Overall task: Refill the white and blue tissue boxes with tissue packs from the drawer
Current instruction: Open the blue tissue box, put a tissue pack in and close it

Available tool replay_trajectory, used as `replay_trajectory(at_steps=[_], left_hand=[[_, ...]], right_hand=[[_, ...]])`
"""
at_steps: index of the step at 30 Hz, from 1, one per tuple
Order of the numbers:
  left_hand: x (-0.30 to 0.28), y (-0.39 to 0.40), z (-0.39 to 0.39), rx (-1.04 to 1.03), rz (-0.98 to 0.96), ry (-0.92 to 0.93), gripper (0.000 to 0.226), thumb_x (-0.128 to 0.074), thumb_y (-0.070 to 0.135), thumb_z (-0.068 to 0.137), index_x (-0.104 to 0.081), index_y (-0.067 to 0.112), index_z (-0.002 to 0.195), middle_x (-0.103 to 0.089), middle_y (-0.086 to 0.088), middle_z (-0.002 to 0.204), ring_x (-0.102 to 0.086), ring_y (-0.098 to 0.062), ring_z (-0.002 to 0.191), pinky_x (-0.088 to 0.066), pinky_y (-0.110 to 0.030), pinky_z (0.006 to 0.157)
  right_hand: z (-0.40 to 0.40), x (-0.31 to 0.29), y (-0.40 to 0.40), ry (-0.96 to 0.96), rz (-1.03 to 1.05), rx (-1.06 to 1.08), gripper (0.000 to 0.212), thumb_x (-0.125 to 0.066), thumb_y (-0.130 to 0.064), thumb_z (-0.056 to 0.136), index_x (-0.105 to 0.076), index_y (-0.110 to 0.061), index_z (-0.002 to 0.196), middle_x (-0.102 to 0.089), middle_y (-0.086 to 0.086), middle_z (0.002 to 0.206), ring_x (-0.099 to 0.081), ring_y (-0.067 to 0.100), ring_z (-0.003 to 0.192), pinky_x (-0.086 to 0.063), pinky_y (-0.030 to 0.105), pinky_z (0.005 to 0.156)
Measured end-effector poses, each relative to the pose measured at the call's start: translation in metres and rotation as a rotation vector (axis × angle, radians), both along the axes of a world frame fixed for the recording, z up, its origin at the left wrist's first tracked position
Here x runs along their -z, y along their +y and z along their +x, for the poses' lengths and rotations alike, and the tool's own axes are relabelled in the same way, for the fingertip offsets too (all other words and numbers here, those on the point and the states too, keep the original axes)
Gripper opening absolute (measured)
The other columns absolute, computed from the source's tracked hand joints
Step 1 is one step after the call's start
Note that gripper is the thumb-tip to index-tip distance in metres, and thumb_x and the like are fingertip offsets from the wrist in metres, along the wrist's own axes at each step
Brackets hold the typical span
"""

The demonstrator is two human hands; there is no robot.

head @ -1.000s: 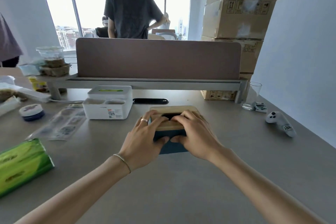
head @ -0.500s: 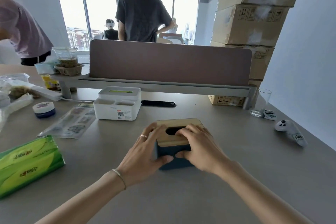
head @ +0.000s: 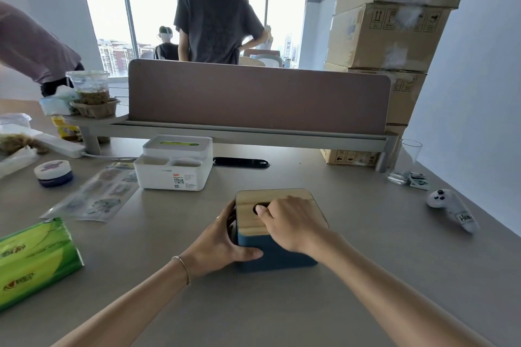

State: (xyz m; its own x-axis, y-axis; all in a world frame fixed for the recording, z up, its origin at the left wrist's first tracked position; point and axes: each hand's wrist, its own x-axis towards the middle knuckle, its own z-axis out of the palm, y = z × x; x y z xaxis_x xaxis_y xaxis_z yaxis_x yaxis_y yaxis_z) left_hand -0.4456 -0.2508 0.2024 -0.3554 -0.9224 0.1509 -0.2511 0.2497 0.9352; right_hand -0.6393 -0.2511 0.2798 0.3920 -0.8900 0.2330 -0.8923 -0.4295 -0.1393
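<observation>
Blue box [head: 277,255] sits on the desk [head: 282,304], near centre, wooden lid [head: 275,200] on top. Left hand [head: 218,242] grips the box's left side: thumb across the front face, fingers wrapped around the far left edge. Right hand [head: 293,224] rests curled on the lid, fingertips [head: 260,210] hooked at the dark oval slot; how far they reach inside, can't tell.

White box [head: 174,162] stands behind and to the left, apart from the blue one, green showing through its top slot. Green tissue pack [head: 33,259] lies at the desk's left edge, well apart from both boxes. No hand touches either.

Also on the desk: sticker sheet [head: 95,194] between pack and white box, small round tin [head: 53,173] to its left, black flat item [head: 241,162] right of the white box, glass [head: 404,160] and white controller [head: 451,208] far right. Cardboard cartons [head: 392,31] stacked at the back right. A person [head: 215,22] stands behind the divider [head: 256,97].
</observation>
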Motion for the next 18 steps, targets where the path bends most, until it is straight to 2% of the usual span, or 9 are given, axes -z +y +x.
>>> replay_trajectory(at_steps=[3, 6, 10, 13, 15, 18], left_hand=[[0.001, -0.001, 0.000, -0.037, -0.049, -0.036, 0.109, -0.093, 0.015, 0.070, -0.026, 0.029, 0.155, -0.056, 0.006, 0.142, -0.059, -0.004, 0.125, -0.051, -0.021, 0.097], [0.002, -0.003, 0.001, -0.050, -0.074, -0.062, 0.108, -0.095, 0.028, 0.068, -0.028, 0.035, 0.153, -0.056, 0.010, 0.141, -0.057, -0.003, 0.126, -0.050, -0.025, 0.103], [0.001, 0.000, -0.001, -0.095, -0.069, -0.092, 0.108, -0.094, 0.035, 0.065, -0.031, 0.033, 0.153, -0.060, 0.013, 0.137, -0.058, -0.003, 0.125, -0.048, -0.034, 0.108], [0.000, 0.002, -0.003, -0.100, -0.053, -0.072, 0.105, -0.094, 0.023, 0.070, -0.031, 0.030, 0.153, -0.060, 0.014, 0.138, -0.058, -0.001, 0.126, -0.047, -0.033, 0.110], [-0.002, 0.003, -0.003, -0.092, -0.043, -0.072, 0.107, -0.094, 0.026, 0.069, -0.030, 0.032, 0.154, -0.059, 0.013, 0.140, -0.057, -0.003, 0.128, -0.046, -0.037, 0.111], [-0.006, 0.008, -0.003, -0.073, -0.021, -0.080, 0.118, -0.094, 0.033, 0.069, -0.018, 0.035, 0.159, -0.053, 0.012, 0.149, -0.051, -0.006, 0.136, -0.041, -0.044, 0.116]], right_hand=[[0.000, 0.004, 0.001, -0.003, -0.086, 0.014, 0.062, -0.028, -0.046, 0.106, -0.051, -0.018, 0.056, -0.055, -0.003, 0.055, -0.054, 0.013, 0.052, -0.042, 0.031, 0.050], [0.000, 0.006, 0.001, -0.009, -0.115, 0.014, 0.061, -0.029, -0.045, 0.106, -0.058, -0.017, 0.060, -0.059, -0.003, 0.055, -0.058, 0.014, 0.051, -0.053, 0.035, 0.054], [0.002, 0.006, 0.004, 0.037, -0.254, 0.025, 0.065, -0.027, -0.041, 0.107, -0.058, -0.015, 0.056, -0.056, -0.002, 0.049, -0.056, 0.013, 0.046, -0.036, 0.028, 0.044], [0.001, 0.004, 0.004, 0.021, -0.215, 0.023, 0.064, -0.028, -0.041, 0.107, -0.053, -0.015, 0.054, -0.053, -0.003, 0.048, -0.053, 0.012, 0.046, -0.035, 0.029, 0.046], [0.001, 0.003, 0.003, -0.013, -0.182, 0.026, 0.064, -0.029, -0.042, 0.107, -0.050, -0.016, 0.053, -0.051, -0.003, 0.048, -0.049, 0.011, 0.045, -0.028, 0.029, 0.046], [0.000, 0.003, 0.000, -0.118, -0.190, 0.001, 0.063, -0.034, -0.042, 0.106, -0.043, -0.016, 0.050, -0.045, -0.002, 0.045, -0.047, 0.015, 0.044, -0.032, 0.033, 0.051]])
